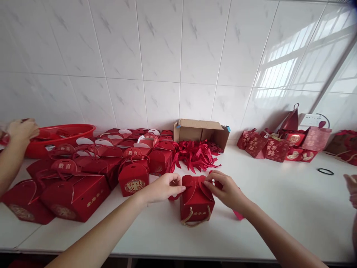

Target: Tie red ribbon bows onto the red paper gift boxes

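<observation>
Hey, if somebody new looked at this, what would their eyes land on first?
Probably the crowd of red gift boxes at left, beside a red basin. Next, front and centre, the gift box with a gold rope handle, the left hand and right hand at its top. Behind it, tangled red ribbons lie at an open cardboard box.

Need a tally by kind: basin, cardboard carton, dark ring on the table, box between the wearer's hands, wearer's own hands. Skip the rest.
Red basin: 1
Cardboard carton: 1
Dark ring: 1
Box between the hands: 1
Wearer's hands: 2 (left hand, right hand)
Total: 6
</observation>
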Tool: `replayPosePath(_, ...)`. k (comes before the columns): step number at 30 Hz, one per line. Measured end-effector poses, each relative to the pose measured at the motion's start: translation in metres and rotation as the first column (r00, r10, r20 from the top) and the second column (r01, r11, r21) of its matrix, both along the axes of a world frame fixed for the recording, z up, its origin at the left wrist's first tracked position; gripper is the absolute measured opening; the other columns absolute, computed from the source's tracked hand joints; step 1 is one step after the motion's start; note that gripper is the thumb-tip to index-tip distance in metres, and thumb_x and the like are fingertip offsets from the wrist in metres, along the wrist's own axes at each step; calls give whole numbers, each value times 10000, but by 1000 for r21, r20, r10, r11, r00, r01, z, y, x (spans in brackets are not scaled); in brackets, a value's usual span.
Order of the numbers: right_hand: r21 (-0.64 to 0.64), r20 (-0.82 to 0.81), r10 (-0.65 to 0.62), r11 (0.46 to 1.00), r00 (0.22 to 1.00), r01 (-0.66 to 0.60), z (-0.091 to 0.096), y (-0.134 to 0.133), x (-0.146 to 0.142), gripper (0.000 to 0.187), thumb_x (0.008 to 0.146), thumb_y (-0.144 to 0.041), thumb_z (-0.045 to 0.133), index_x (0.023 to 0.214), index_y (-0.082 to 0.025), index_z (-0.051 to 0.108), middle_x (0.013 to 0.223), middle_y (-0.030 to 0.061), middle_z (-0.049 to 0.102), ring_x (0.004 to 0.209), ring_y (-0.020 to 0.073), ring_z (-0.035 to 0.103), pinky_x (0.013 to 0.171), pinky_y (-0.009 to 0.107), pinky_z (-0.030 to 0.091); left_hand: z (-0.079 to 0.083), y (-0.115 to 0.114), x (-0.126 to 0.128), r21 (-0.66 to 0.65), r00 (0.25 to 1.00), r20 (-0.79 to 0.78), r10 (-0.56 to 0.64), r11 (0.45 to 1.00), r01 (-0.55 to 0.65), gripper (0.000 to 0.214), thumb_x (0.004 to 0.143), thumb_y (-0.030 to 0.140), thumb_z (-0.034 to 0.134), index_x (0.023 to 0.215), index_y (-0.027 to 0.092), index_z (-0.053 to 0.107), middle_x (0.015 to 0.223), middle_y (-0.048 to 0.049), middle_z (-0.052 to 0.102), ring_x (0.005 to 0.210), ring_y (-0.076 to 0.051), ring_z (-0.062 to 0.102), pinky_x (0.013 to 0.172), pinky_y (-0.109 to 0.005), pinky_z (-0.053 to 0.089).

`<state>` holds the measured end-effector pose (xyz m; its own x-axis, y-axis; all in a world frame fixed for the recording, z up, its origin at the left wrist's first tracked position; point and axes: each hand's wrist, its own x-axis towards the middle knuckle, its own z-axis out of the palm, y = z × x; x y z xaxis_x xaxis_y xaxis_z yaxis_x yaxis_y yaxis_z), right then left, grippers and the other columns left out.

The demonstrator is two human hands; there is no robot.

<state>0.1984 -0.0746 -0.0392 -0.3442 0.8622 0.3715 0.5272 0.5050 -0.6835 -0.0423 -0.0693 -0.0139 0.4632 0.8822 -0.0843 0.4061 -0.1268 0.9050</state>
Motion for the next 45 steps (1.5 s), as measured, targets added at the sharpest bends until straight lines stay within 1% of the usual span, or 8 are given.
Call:
replayPosePath(9, -468, -334, 12, 866, 943, -177, 1, 3, -1, 393, 863, -449, 520, 617, -183, 369, 596, -48, 340, 553, 88, 268, 520, 251, 202, 6, 2, -8, 430, 984, -159, 86, 903, -9, 117, 811, 292, 588, 796, 176, 585, 661, 30, 494, 595, -107, 473, 559, -220, 377)
replayPosePath(14, -616, -500, -76, 732, 863, -292, 3, 6, 2, 347, 810, -396, 606, 640, -166, 408, 645, -33, 412, 540, 67, 266, 512, 243, 164, -5, 0, -20, 927, 906, -373, 202, 117, 356, 213, 876, 67, 459, 742, 169, 589, 633, 12, 485, 585, -116, 438, 561, -252, 356)
replayPosePath(17, -623, -482, -69, 728, 873, -287, 1, 6, 4, 354, 803, -404, 618, 636, -166, 417, 626, -36, 400, 554, 74, 295, 523, 237, 201, -20, -2, -22, 897, 875, -398, 274, -85, 434, 234, 862, 25, 450, 714, 170, 558, 602, 10, 480, 572, -129, 428, 531, -265, 341)
replayPosePath(26, -326, -212, -235, 932, 949, 158, -4, -22, 36, 373, 847, -571, 493, 829, -202, 537, 827, 18, 538, 743, 149, 474, 681, 271, 384, -48, -19, -32, 877, 813, -456, 362, 339, 341, 178, 849, 175, 504, 675, 176, 542, 670, -24, 567, 619, -166, 489, 598, -287, 364)
replayPosePath(32, -710, -80, 30, 700, 996, -78, -27, -45, 33, 451, 885, -561, 404, 959, -174, 624, 526, -25, 502, 477, 98, 408, 478, 220, 313, -59, -46, -21, 629, 826, -537, 170, 733, 258, 158, 847, 205, 476, 849, 230, 632, 706, -29, 663, 656, -218, 593, 643, -311, 385)
replayPosePath(36, -712, -73, -62, 703, 995, -9, -48, -35, 17, 502, 897, -474, 457, 1339, -235, 442, 505, -38, 531, 530, 130, 478, 533, 237, 356, -66, -36, -8, 334, 951, -224, 214, 933, -131, 298, 773, 196, 532, 1053, 245, 621, 687, -22, 652, 669, -225, 609, 630, -293, 405)
replayPosePath(40, -702, -427, -349, 709, 834, -63, -48, -28, 5, 640, 868, -495, 539, 1426, -328, 276, 686, -39, 572, 542, 107, 465, 505, 222, 347, -54, -23, -5, -218, 869, 362, 338, 937, -274, 415, 739, 123, 513, 1132, 246, 560, 964, -32, 658, 763, -168, 612, 622, -253, 437)
replayPosePath(45, -429, -898, -352, 834, 266, -346, -36, -28, -5, 547, 784, -325, 714, 1263, -404, 463, 1009, -40, 587, 787, 94, 581, 674, 214, 484, -31, -24, -4, -616, 384, 692, 611, 778, -128, 176, 841, 100, 517, 963, 185, 610, 1024, -47, 643, 822, -140, 644, 619, -227, 501)
